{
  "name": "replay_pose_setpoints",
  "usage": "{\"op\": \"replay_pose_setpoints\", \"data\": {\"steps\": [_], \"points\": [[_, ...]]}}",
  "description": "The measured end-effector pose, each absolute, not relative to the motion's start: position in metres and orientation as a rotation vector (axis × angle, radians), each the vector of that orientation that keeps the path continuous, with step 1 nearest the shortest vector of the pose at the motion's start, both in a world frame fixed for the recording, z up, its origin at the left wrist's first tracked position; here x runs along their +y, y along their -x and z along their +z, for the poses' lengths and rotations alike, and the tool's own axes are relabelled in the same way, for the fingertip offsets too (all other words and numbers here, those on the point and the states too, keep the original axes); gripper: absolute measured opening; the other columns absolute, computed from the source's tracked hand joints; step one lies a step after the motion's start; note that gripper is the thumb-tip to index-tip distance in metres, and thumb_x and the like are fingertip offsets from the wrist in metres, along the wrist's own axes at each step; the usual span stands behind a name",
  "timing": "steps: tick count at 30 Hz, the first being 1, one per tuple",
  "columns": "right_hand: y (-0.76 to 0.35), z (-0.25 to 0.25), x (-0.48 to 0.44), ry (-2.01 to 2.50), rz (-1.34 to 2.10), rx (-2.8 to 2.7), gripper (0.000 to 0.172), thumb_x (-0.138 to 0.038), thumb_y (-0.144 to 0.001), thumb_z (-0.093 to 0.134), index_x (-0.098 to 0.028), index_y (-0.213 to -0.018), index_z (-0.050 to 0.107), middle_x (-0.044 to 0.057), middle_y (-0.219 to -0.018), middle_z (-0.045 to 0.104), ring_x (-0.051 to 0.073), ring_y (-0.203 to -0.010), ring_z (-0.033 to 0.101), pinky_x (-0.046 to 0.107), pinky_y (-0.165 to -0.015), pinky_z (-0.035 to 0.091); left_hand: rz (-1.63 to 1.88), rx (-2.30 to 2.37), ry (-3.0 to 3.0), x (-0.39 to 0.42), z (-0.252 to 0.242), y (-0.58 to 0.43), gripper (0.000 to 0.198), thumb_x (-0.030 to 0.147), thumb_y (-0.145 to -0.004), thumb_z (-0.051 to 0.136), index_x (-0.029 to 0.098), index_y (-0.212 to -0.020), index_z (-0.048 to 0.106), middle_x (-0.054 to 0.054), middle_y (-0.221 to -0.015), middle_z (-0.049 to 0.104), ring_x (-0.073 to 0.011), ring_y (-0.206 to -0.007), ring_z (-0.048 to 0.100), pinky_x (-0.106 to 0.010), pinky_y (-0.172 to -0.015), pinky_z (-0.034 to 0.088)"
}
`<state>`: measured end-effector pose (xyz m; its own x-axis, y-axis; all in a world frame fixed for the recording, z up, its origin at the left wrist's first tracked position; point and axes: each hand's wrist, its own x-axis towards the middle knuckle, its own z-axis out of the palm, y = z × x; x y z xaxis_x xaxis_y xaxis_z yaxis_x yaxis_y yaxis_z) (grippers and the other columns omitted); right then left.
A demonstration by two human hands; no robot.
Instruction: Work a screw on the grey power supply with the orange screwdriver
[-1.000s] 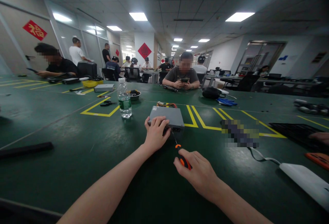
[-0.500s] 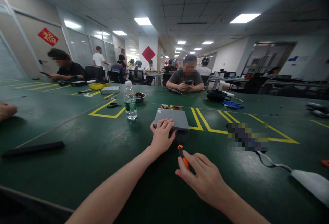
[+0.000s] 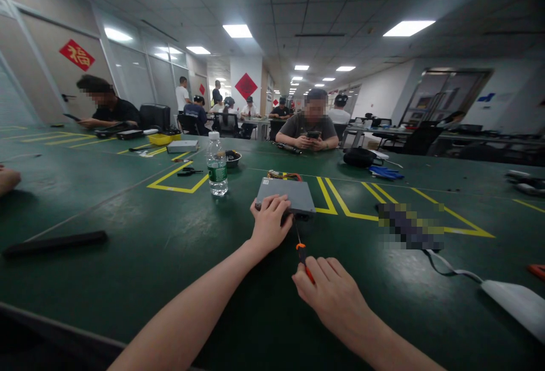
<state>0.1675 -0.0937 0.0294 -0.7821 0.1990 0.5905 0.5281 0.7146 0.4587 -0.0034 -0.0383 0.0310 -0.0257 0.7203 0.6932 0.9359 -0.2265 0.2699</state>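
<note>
A grey metal box [image 3: 287, 192], which looks like a computer power supply, lies on the green table with coloured cables [image 3: 283, 176] at its far side. My left hand [image 3: 272, 217] is closed on its near left part, fingers on the top face and thumb by the front edge. In my right hand [image 3: 327, 288] is a screwdriver [image 3: 301, 250] with an orange and black handle, the fingers wrapped round it. Its shaft points away from me to the box's front side. Whether the tip sits in a screw is too small to tell.
A water bottle [image 3: 217, 166] stands left of the box, with a small bowl [image 3: 232, 158] behind it. A long black bar [image 3: 55, 244] lies at the left. To the right are a blurred dark object [image 3: 409, 226] with a white cable and blue gloves [image 3: 385, 173]. A person [image 3: 309, 126] sits opposite.
My right hand has closed more fully round the screwdriver handle, where the fingers were looser and straighter before. The left hand and the box look almost unmoved.
</note>
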Motion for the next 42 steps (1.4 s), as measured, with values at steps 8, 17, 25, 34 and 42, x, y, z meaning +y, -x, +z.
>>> {"op": "replay_pose_setpoints", "data": {"steps": [8,17,25,34,42], "points": [[-0.159,0.043,-0.093,0.575,-0.779,-2.25,0.018,-0.016,-0.09,0.043,-0.015,-0.084,0.06,0.003,-0.065,0.054,0.014,-0.056,0.048,0.03,-0.058,0.029,-1.073,-1.751,1.998,-0.038,0.03,0.005,0.023,0.028,-0.083,0.051,0.029,-0.106,0.051,0.0,-0.125,0.055,-0.0217,-0.119,0.041,-0.051,-0.1,0.02],[-0.167,0.036,-0.096,0.737,-0.268,-2.48,0.042,-0.039,-0.069,0.071,-0.015,-0.1,0.057,0.008,-0.086,0.057,0.019,-0.069,0.055,0.028,-0.059,0.045,-1.067,-1.73,1.992,-0.038,0.028,0.005,0.025,0.027,-0.083,0.051,0.028,-0.107,0.05,-0.001,-0.126,0.054,-0.0221,-0.121,0.04,-0.052,-0.102,0.017],[-0.17,0.036,-0.093,0.627,-0.405,-2.399,0.028,-0.034,-0.08,0.057,-0.016,-0.102,0.059,0.01,-0.088,0.057,0.019,-0.069,0.056,0.029,-0.058,0.046,-1.056,-1.734,2.009,-0.039,0.029,0.005,0.026,0.027,-0.083,0.051,0.028,-0.109,0.05,-0.001,-0.127,0.054,-0.0221,-0.121,0.039,-0.053,-0.102,0.016],[-0.176,0.044,-0.088,0.381,-0.255,-2.423,0.017,-0.033,-0.087,0.053,-0.017,-0.091,0.059,0.011,-0.102,0.063,0.019,-0.077,0.061,0.03,-0.063,0.052,-1.049,-1.737,2.006,-0.04,0.03,0.005,0.026,0.027,-0.083,0.051,0.028,-0.108,0.05,-0.001,-0.126,0.054,-0.0222,-0.121,0.04,-0.053,-0.102,0.018],[-0.18,0.047,-0.091,0.381,-0.146,-2.46,0.027,-0.029,-0.084,0.057,-0.017,-0.108,0.056,0.013,-0.114,0.06,0.02,-0.087,0.063,0.032,-0.072,0.053,-1.051,-1.729,2.009,-0.039,0.029,0.005,0.028,0.027,-0.081,0.053,0.028,-0.109,0.05,-0.002,-0.126,0.054,-0.0227,-0.121,0.04,-0.053,-0.101,0.017]]}}
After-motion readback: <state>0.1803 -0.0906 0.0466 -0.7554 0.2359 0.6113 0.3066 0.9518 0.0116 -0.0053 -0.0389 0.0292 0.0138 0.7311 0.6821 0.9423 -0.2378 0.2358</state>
